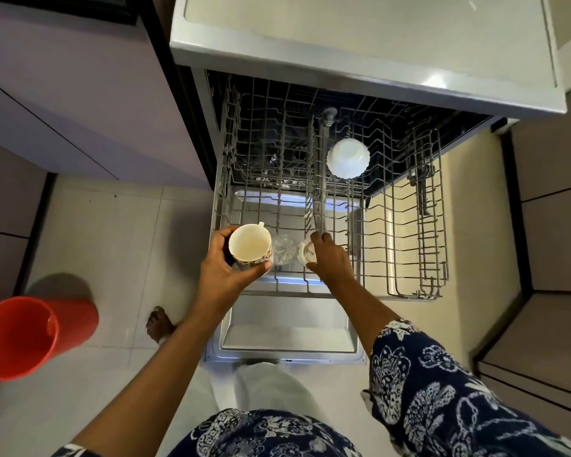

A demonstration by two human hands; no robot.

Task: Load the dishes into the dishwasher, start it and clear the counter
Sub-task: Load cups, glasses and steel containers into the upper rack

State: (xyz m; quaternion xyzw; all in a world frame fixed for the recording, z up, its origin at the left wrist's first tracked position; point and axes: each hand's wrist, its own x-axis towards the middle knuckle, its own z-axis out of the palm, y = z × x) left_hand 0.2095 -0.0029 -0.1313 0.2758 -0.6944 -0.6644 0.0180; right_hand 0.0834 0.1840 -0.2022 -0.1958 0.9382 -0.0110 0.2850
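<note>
Two cups hover at the front of the pulled-out rack (409,225): the left hand (225,263) curls fingers and thumb round a cream cup (249,244), mouth up, and the right hand (331,260) grips a white cup (307,253) turned base toward the camera. A clear glass (284,249) sits in the rack between them; a white bowl (347,157) lies upside down farther back.

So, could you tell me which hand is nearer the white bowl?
Right. The right hand, holding a white cup, is on the near side of the white bowl; the left hand, holding a mug, is farther off to the left.
</note>
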